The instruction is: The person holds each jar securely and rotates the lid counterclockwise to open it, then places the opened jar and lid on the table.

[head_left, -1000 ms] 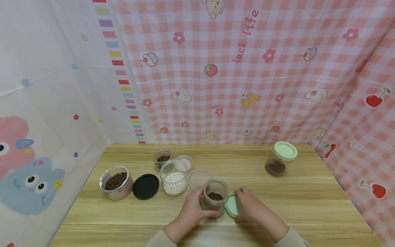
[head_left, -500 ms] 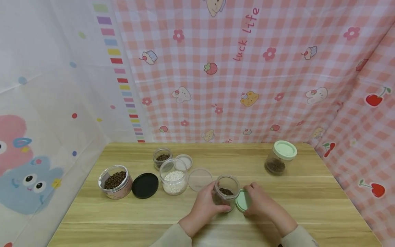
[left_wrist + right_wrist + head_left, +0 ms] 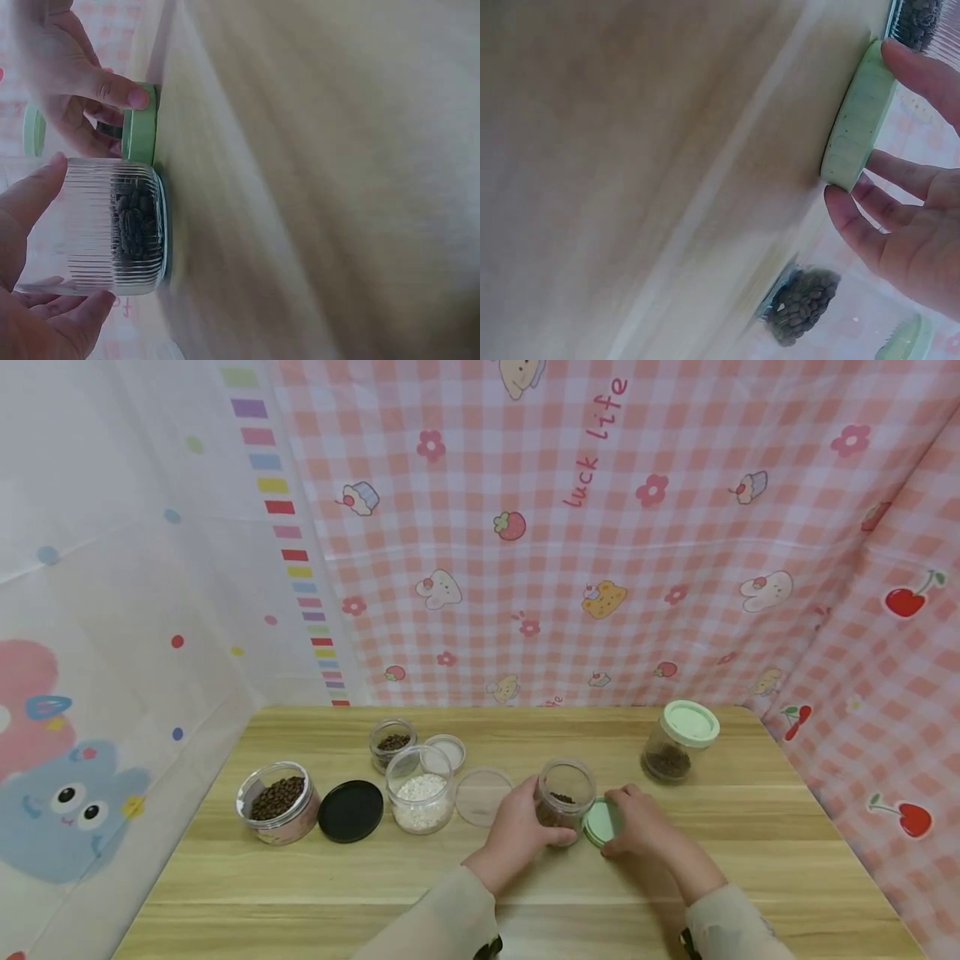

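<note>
My left hand (image 3: 517, 828) grips a clear ribbed jar (image 3: 94, 225) from its left side, with the thumb at the front. Dark coffee beans (image 3: 136, 221) cover the bottom of this lidless jar. Close against its right side lies a light green lid (image 3: 601, 822), flat on the table. The fingers and thumb of my right hand (image 3: 643, 828) hold that lid by its rim, as the right wrist view also shows. In the left wrist view the jar's base stands on or just at the tabletop.
Farther right stands a jar (image 3: 667, 760) with a green lid on it and dark beans inside. Leftward are a jar of white flakes (image 3: 422, 802), a small bean jar (image 3: 393, 743), a pink bean tub (image 3: 281, 818), a black lid (image 3: 351, 811) and two clear lids (image 3: 483, 797).
Both hands have moved right and somewhat farther from the body, carrying the jar and the green lid along side by side. The other jars and lids stay where they were.
</note>
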`<action>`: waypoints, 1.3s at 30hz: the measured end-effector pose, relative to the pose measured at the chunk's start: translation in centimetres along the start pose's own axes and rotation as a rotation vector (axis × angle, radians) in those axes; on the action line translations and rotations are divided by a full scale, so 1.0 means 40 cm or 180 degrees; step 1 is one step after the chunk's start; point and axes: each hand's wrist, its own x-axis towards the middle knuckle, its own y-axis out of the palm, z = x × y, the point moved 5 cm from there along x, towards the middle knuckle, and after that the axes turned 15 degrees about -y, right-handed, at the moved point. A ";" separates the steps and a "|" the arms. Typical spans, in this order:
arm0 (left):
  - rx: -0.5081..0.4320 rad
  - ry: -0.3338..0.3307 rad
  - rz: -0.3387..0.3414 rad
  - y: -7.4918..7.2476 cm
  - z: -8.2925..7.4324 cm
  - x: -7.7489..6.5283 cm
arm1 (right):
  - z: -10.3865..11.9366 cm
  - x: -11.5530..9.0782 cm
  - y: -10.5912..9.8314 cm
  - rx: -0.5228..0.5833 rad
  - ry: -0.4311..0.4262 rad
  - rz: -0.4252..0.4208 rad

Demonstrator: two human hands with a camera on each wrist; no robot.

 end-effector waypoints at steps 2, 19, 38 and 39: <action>0.0025 -0.0023 -0.0025 0.006 -0.006 0.017 | -0.012 0.009 -0.005 0.0008 0.0009 -0.0014; -0.0267 -0.0201 -0.0179 -0.019 -0.035 0.149 | -0.054 0.141 -0.024 -0.0013 0.0204 0.0014; -0.0474 -0.0594 -0.0352 -0.084 -0.021 0.218 | -0.035 0.261 -0.010 -0.0125 0.0204 0.0038; -0.0484 -0.0591 -0.0360 -0.083 -0.021 0.220 | -0.033 0.263 -0.012 -0.0138 0.0193 0.0037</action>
